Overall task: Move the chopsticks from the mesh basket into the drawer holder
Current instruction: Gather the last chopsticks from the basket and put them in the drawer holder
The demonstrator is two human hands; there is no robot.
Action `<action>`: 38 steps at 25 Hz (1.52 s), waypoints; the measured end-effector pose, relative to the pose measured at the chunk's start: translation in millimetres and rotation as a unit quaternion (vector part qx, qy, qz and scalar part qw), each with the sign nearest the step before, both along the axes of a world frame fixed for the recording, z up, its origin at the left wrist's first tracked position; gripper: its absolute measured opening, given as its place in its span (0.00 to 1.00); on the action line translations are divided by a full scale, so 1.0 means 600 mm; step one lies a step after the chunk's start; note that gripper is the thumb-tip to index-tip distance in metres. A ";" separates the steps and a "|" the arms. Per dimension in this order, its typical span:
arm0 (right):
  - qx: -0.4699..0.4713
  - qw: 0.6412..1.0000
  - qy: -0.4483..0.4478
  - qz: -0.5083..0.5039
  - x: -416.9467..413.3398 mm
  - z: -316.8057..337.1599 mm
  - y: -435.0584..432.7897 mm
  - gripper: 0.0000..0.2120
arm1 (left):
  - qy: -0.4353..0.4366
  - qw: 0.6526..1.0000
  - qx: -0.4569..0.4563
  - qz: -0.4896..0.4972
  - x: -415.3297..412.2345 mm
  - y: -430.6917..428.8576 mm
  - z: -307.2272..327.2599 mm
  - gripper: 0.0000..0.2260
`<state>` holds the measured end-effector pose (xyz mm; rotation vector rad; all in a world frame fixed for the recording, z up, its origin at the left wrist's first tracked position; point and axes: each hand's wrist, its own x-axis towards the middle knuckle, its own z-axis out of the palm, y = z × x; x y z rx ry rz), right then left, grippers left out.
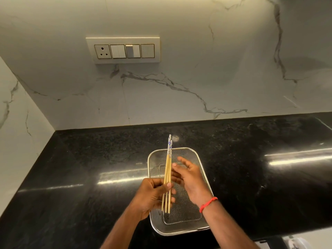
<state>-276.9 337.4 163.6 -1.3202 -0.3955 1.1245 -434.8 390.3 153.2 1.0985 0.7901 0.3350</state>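
- Black polished stone forms the bench (pixel 89 168), meeting a white veined marble wall that carries a switch panel (pixel 123 50) above and to the left of the work area.
- Left hand (pixel 152 196): closed around the lower part of the chopsticks (pixel 168 177), thumb pressed across the shafts; the bundle stands nearly upright, plain wooden ends down, blue-patterned ends up and pointing toward the wall.
- Chopsticks: lifted clear of the mesh basket (pixel 203 168) and held above its left half; several sticks lie together, the exact count cannot be told.
- Right hand (pixel 190 178): open, fingers spread, just beside the sticks and holding nothing; a red wrist thread (pixel 208 204) circles the wrist. Whether its fingertips touch the shafts cannot be told.
- Mesh basket: rectangular, wire, resting on the bench near the front edge beneath both hands; no other sticks show in the visible part of it.
- Step in hand, as judged: the gathering from the basket looks complete and the bundle is being squared.
- Next move, as judged: carrying the bundle to the drawer holder, which is not in view; the drawer must be found, and a firm grip kept so no stick slips.
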 end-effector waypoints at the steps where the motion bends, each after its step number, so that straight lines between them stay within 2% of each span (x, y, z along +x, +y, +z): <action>1: -0.006 0.999 0.035 0.024 0.006 0.004 -0.005 0.18 | 0.003 1.000 0.002 -0.003 0.002 -0.005 0.000 0.12; 4: -0.008 0.998 0.013 0.062 0.013 0.020 -0.017 0.16 | 0.003 1.000 -0.008 -0.009 0.009 -0.019 -0.001 0.12; 13: -0.002 0.995 -0.100 -0.025 0.009 0.026 -0.051 0.12 | -0.002 0.999 -0.051 0.002 0.036 -0.058 -0.016 0.12; 17: 0.012 0.994 -0.102 -0.039 0.016 0.029 -0.077 0.15 | -0.006 0.998 -0.056 -0.016 0.053 -0.073 -0.014 0.13; 20: 0.015 0.995 -0.096 -0.035 0.029 0.034 -0.096 0.18 | -0.012 0.998 -0.050 -0.029 0.065 -0.083 -0.014 0.10; 25: 0.003 0.992 -0.110 -0.056 0.058 0.044 -0.131 0.16 | -0.015 0.998 -0.039 -0.057 0.099 -0.107 -0.004 0.12; 30: 0.004 0.986 -0.126 -0.106 0.098 0.051 -0.181 0.14 | -0.022 0.998 -0.025 -0.062 0.148 -0.137 0.007 0.08; 38: 0.013 0.976 -0.153 -0.152 0.171 0.049 -0.321 0.13 | -0.006 0.993 -0.009 -0.114 0.233 -0.249 0.007 0.09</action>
